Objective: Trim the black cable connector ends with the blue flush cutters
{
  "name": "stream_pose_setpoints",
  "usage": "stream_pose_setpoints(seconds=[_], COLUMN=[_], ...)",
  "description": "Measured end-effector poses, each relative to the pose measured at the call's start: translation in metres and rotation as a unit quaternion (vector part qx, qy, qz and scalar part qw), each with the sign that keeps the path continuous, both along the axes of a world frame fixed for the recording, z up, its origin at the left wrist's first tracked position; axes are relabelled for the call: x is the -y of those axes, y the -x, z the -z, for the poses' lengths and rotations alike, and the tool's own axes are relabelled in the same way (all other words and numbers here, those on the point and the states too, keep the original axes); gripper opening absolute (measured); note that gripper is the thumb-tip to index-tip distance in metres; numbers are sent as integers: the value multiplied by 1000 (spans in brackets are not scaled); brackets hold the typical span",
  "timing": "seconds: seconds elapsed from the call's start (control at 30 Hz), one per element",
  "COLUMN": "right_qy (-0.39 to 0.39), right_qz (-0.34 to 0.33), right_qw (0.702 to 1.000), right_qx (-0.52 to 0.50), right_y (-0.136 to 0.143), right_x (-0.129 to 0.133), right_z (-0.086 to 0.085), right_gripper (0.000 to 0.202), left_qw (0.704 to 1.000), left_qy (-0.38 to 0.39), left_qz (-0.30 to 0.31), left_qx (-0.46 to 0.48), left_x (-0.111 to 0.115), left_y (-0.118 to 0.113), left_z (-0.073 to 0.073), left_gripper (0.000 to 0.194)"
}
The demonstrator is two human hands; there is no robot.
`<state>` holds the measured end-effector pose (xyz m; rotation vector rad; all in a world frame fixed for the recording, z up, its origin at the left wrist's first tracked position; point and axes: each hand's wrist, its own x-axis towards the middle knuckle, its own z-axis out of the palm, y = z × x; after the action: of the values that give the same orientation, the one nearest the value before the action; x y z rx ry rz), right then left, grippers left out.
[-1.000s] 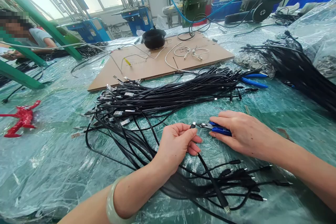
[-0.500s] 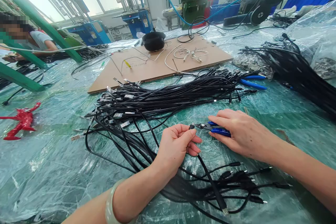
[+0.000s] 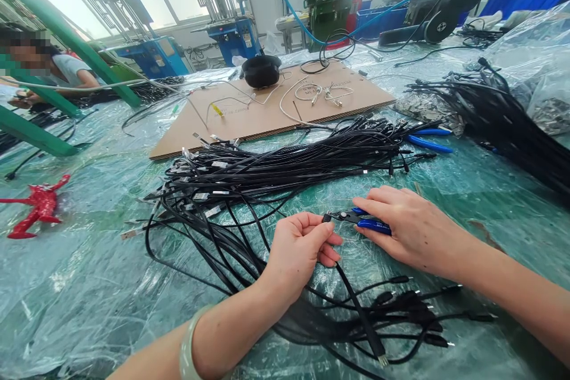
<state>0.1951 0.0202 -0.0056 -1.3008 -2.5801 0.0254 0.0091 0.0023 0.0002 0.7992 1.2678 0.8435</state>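
My left hand (image 3: 303, 249) pinches a black cable (image 3: 351, 294) close to its connector end (image 3: 327, 218), which points up and to the right. Blue-handled side cutters (image 3: 373, 224) are gripped in my right hand (image 3: 412, 234). Their jaws meet the tip of the connector; whether they are fully closed on it is too small to tell. The held cable runs down from my left fingers toward several black cable ends (image 3: 414, 309) lying below. Behind both hands stretches a thick bundle of black cables (image 3: 285, 160), with silver USB plugs at its left end.
A flat cardboard sheet (image 3: 267, 113) carries white cables (image 3: 307, 92) and a black bowl-shaped object (image 3: 261, 73). More black cables (image 3: 503, 113) lie at right, near blue-handled pliers (image 3: 430, 141). At left are a red object (image 3: 40, 208), a green post (image 3: 102, 65) and another person (image 3: 66, 71).
The cutters' jaws and the connector tip have shifted slightly, with the connector dipping a little. Both hands otherwise stay in nearly the same place.
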Motion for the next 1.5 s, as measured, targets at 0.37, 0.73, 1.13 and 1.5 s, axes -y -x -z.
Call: stream_pose_setpoints(seconds=[0.37,0.73,1.13,1.5], right_qy=[-13,-13,-24,-37], right_qz=[1,12,13,19], right_qw=[1000,999,999,999], right_qx=[22,44,19,-5], right_y=[3,7,5,2], right_x=[1,4,3,-1], right_z=[-1,-4,-1,-2], right_gripper=[16,15,13,16], left_qw=[1000,999,1000,999], left_qy=[-9,-15,-18,-21], left_qz=[0,1,7,-17], left_qx=[-11,-40,-7,26], left_x=[1,2,1,1], left_y=[0,-1,1,1], left_z=[2,2,4,1], left_gripper=[13,12,18,21])
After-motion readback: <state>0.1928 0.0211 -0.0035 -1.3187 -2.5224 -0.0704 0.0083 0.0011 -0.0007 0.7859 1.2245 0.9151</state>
